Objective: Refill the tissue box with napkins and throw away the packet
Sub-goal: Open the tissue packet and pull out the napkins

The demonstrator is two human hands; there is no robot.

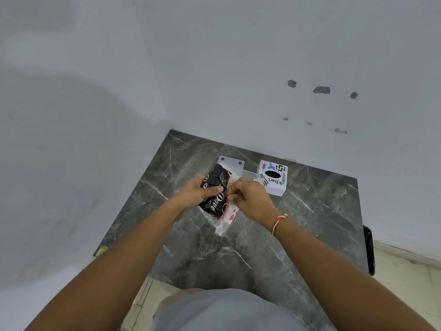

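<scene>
A black napkin packet (216, 201) with white lettering and a clear plastic end lies over the dark marble counter (298, 223). My left hand (198, 191) grips its left side, thumb across the black wrapper. My right hand (250, 197) pinches the packet's right edge, where white napkins with red print show. The white tissue box (274, 179), covered in stickers with a dark oval slot on top, stands just right of my hands. Its flat white lid (231, 162) with two holes lies behind the packet.
White walls close the counter in at the back and left. The counter's right edge drops off near a black object (369, 249). Tiled floor (405, 283) shows below on the right.
</scene>
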